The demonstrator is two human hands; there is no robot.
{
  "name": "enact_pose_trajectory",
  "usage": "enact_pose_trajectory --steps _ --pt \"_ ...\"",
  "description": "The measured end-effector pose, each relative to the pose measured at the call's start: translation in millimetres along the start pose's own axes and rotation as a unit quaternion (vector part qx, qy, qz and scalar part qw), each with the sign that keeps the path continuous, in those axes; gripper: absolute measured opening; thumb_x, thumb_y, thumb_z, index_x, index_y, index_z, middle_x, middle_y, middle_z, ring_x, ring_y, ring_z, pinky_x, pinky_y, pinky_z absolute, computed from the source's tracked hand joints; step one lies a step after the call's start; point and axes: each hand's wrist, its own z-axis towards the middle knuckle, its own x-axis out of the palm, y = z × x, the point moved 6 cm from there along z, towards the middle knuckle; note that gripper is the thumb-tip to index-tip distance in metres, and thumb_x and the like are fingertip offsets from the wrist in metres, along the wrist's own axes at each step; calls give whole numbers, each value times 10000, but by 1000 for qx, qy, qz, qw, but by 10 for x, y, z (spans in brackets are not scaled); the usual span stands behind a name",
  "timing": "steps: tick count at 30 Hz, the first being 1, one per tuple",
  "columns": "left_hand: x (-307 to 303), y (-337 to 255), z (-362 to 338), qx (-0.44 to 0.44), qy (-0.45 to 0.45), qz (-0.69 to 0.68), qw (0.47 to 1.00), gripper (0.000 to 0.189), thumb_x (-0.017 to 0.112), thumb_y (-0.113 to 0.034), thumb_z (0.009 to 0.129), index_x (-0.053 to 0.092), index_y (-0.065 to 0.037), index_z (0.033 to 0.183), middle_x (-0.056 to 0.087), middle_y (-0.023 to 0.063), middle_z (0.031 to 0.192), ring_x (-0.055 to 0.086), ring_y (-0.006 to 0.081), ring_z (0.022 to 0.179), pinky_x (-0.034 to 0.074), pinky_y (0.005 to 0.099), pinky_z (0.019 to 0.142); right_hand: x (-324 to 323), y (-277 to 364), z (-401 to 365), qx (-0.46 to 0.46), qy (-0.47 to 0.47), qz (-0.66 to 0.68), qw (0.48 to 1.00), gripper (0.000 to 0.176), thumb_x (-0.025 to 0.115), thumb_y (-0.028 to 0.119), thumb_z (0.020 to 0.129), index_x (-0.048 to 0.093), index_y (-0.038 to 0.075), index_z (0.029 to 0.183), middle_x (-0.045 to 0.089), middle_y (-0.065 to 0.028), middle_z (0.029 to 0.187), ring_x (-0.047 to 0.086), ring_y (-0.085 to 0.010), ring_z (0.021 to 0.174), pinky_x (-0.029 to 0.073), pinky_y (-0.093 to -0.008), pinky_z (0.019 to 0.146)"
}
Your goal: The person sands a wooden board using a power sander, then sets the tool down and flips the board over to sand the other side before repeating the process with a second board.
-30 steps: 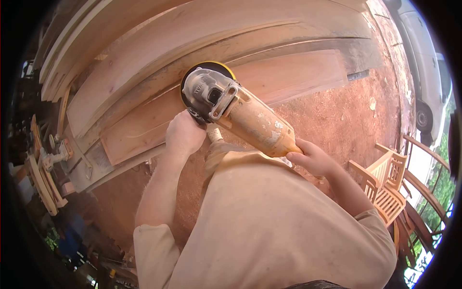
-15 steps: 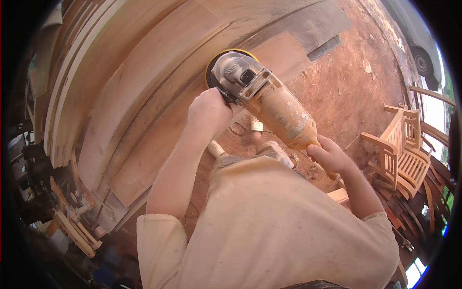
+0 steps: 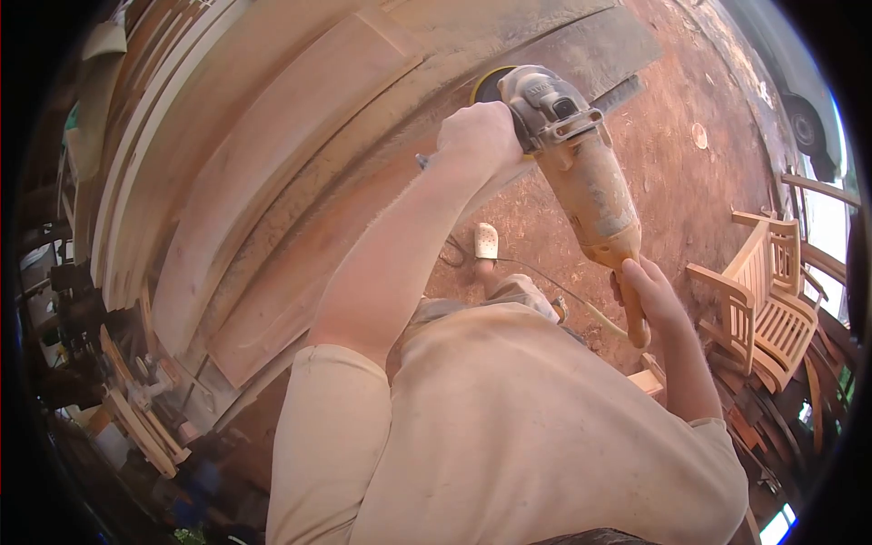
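Observation:
A dusty yellow angle grinder [image 3: 599, 195] with a grey head lies across my view, tilted over the end of a reddish wooden board [image 3: 309, 286]. Its yellow-edged disc [image 3: 489, 85] overlaps the board, partly hidden behind the head. My left hand [image 3: 479, 134] is closed in a fist beside the head, round a side handle whose dark tip pokes out past the wrist. Around the rear handle wraps my right hand [image 3: 650, 289], close to my body. From that handle a cord [image 3: 581, 304] runs down towards the ground.
Long planks [image 3: 263, 154] lie side by side at the left and front. A slatted wooden chair [image 3: 758, 295] stands at the right, near a vehicle [image 3: 804, 100]. One shoe [image 3: 486, 241] shows on the reddish dusty ground. A clamp-like tool [image 3: 150, 386] sits at lower left.
Both hands have carried the grinder rightwards and a little forward along the board, towards its right end. My left arm reaches farther across, and the grinder's body stands steeper in view.

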Motion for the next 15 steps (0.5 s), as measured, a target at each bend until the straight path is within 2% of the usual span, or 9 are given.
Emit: enact_pose_trajectory --steps 2,5,10,11,12,15 --pt "94 -101 133 25 -14 -7 1000 291 676 -208 917 776 -30 1125 779 190 1135 754 329 1101 607 427 934 -36 -78 -37 -2 -12 11 1000 441 550 449 1053 609 22 1144 614 -40 955 593 -141 834 505 -331 776" --pt "180 -229 183 55 3 -5 998 298 701 -230 904 779 -15 1096 774 212 1114 752 349 1087 604 441 943 -63 -261 -125 8 -44 46 998 428 548 439 1060 610 23 1141 623 -47 940 599 -142 815 509 -331 758" --pt "355 -89 -169 59 33 -25 997 280 702 -211 885 783 -33 1086 777 202 1103 756 353 1069 606 444 930 81 -490 -333 32 -30 45 998 450 537 419 1068 612 -2 1210 657 -78 969 625 -165 831 527 -339 775" --pt "408 14 -304 46 55 -29 997 281 703 -217 881 783 -37 1082 778 201 1100 756 353 1065 605 448 926 158 -511 -394 52 -14 27 998 517 551 441 1060 605 -21 1285 671 -98 1051 645 -183 922 535 -367 846" --pt "419 104 -459 44 55 -34 997 281 703 -217 881 783 -37 1082 778 201 1100 756 353 1065 605 448 926 225 -521 -429 54 -13 22 998 517 551 441 1060 605 -21 1285 671 -98 1051 645 -183 922 535 -367 846" --pt "448 583 -945 -42 76 -86 992 295 726 -225 857 786 -33 1073 775 200 1112 745 365 1076 596 467 934 569 -441 -476 66 53 -61 995 637 576 469 1041 550 -38 1425 659 -107 1210 629 -194 1093 509 -388 970"
